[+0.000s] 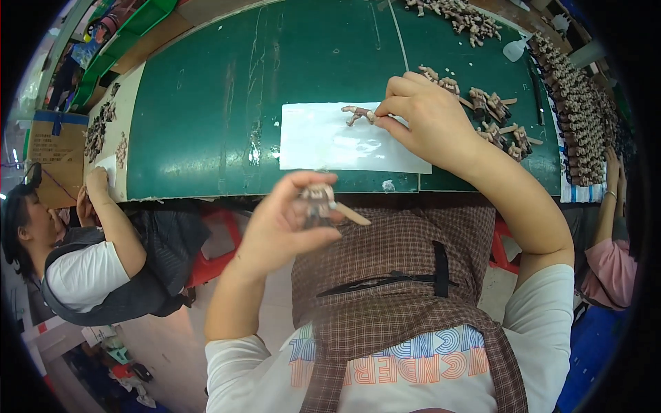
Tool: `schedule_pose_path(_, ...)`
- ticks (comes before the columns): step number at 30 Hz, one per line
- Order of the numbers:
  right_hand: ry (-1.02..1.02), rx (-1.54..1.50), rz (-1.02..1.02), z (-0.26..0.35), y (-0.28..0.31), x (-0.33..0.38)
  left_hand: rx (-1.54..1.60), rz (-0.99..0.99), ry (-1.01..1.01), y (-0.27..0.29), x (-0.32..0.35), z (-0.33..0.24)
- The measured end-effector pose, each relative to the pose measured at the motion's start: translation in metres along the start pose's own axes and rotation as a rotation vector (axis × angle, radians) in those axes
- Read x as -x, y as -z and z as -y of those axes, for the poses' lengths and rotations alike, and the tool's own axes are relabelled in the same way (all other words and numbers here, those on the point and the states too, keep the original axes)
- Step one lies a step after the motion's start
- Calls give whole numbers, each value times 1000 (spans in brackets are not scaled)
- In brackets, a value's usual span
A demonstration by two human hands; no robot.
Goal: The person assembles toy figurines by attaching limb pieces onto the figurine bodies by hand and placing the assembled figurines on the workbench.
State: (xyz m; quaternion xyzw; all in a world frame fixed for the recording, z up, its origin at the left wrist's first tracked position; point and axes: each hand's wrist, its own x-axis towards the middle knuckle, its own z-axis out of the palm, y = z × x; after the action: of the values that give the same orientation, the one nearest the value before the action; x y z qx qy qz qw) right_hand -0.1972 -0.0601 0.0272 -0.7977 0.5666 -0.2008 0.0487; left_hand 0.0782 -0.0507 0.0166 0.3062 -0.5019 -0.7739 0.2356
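Above the table's near edge, my left hand (265, 230) is closed around a small brown-and-beige figurine (317, 197) fixed to a flat wooden stick (354, 215). The fingers cover part of it, and motion blurs its details. My right hand (430, 120) reaches over a white sheet (310, 148) and pinches one end of a small beige-and-brown figure part (355, 113) between thumb and fingertips. That part lies on or just above the sheet; its limbs stick out to the left of my fingers.
Several figurines on sticks (494, 103) lie right of the sheet on the green table (193, 103). Beyond are a pile of figure parts (458, 19), a white squeeze bottle (515, 49) and dense figurine rows (582, 117). Co-workers sit at left (96, 268) and right (611, 265).
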Motion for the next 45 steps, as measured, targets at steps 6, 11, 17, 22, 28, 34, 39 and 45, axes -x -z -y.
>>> schedule_pose_path(6,79,57,-56,4,-11,-6,175,44,12,-19,9,22)
schedule_pose_path(11,83,86,-116,3,-7,5,205,55,-2,-25,0,12)
schedule_pose_path(17,-195,-412,-216,25,13,37,185,-91,-66,-35,-11,7)
schedule_pose_path(22,136,-522,-285,41,22,70,-37,-36,-201,-49,-16,2)
schedule_pose_path(28,257,-508,-253,38,22,88,-386,-50,-252,-68,-14,-5)
schedule_pose_path(34,271,-479,-257,36,23,94,-389,-41,-256,-75,-15,-3)
schedule_pose_path(39,289,-394,-344,38,23,97,-400,-21,-287,-78,-16,-1)
schedule_pose_path(45,290,-369,-283,40,33,101,230,176,-175,-68,-15,3)
